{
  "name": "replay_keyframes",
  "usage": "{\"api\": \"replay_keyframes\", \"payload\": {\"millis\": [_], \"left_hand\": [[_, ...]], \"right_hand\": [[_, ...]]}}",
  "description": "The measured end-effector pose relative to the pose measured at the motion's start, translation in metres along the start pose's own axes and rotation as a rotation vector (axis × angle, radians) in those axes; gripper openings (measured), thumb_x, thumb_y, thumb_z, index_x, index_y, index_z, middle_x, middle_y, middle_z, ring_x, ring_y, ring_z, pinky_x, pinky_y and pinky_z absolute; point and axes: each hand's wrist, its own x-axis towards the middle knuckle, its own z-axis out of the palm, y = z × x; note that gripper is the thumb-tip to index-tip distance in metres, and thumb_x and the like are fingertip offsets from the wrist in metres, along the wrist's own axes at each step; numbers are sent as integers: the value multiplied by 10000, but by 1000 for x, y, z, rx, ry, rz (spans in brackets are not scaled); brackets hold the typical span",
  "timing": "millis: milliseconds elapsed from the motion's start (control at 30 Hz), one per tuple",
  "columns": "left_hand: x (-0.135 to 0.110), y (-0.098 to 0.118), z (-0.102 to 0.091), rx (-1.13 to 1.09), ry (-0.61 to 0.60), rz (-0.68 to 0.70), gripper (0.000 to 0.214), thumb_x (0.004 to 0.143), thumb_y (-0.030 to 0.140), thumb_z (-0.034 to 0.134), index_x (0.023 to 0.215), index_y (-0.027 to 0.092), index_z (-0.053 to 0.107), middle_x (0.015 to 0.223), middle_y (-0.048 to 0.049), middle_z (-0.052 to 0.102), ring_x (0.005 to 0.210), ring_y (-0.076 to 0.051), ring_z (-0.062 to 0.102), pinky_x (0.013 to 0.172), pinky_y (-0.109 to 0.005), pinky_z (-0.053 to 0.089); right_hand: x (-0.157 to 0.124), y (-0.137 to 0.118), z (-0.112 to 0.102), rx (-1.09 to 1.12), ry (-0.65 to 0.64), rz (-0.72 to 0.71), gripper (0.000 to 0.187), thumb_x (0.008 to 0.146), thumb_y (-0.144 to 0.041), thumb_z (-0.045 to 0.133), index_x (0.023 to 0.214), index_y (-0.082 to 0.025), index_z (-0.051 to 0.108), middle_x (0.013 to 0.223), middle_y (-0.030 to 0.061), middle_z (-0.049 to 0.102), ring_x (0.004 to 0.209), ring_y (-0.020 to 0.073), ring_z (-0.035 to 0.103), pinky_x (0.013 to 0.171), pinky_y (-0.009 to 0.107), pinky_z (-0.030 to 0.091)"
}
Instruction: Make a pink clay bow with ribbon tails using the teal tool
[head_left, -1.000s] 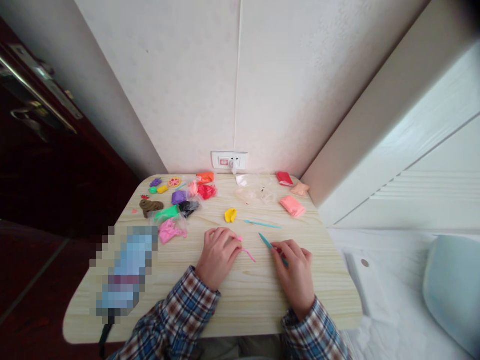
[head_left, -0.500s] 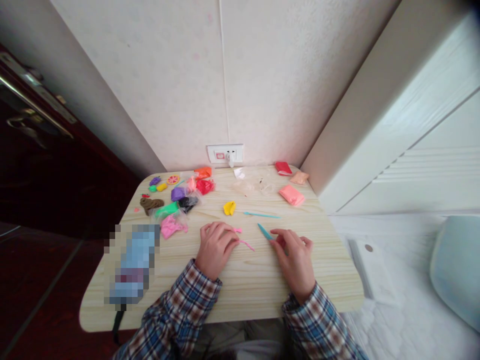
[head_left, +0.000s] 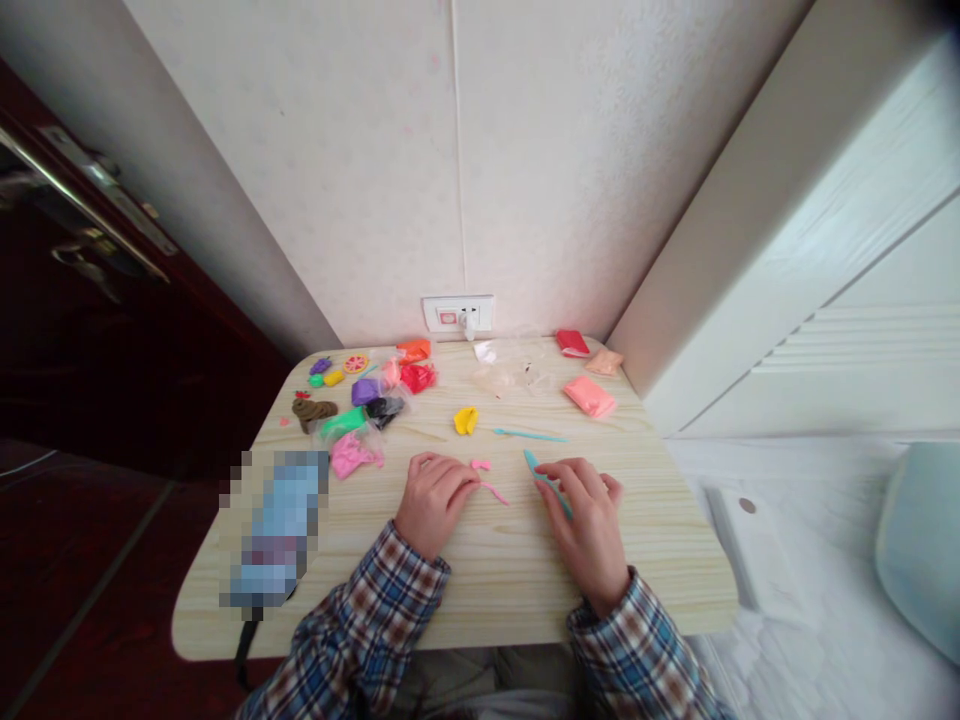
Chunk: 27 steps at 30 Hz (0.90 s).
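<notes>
My left hand [head_left: 435, 500] rests on the table with its fingers closed at one end of a thin pink clay strip [head_left: 495, 494]. A short pink clay piece [head_left: 480, 464] lies just beyond those fingertips. Between the thumb and fingers of my right hand [head_left: 589, 515] is a flat teal clay-modelling knife [head_left: 531, 463]. Its blade points away to the upper left, apart from the pink strip. Farther back lie a thin blue modelling tool [head_left: 531, 435] and a yellow clay lump [head_left: 466, 420].
Bags of coloured clay, including a pink one [head_left: 352, 455] and a green one [head_left: 343, 424], crowd the table's [head_left: 480, 590] left back. Coiled brown clay [head_left: 313, 413] sits beside them. A blurred-out object [head_left: 281, 530] lies front left; salmon clay [head_left: 589, 396] lies back right.
My right hand has turned the teal knife steeper, and more of its handle shows under the fingers. The left hand keeps its place at the pink strip. The whole view has shifted slightly.
</notes>
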Motion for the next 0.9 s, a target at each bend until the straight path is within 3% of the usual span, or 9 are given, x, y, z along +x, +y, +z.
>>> {"api": "replay_keyframes", "payload": {"millis": [200, 433, 900], "left_hand": [[3, 2, -1, -52, 30, -38, 120, 885, 200, 535, 798, 185, 617, 786, -1, 692, 776, -159, 625, 820, -351, 401], [3, 1, 0, -85, 29, -39, 82, 869, 165, 551, 804, 176, 601, 778, -1, 685, 762, -162, 619, 802, -346, 412], [4, 2, -6, -93, 57, -50, 109, 884, 191, 500, 858, 180, 605, 825, -30, 693, 807, -172, 628, 795, -335, 458]], "right_hand": [[9, -23, 15, 17, -139, -159, 201, 881, -286, 496, 1072, -232, 524, 1044, 44, 592, 999, 193, 519, 882, 370, 253], [11, -30, 23, 58, -221, -113, 133, 832, -208, 513, 964, -213, 504, 1030, 35, 566, 1004, 197, 492, 891, 383, 252], [2, -38, 22, 10, -121, -29, 46, 815, -228, 511, 793, -207, 546, 914, 20, 551, 890, 168, 526, 835, 360, 277]]}}
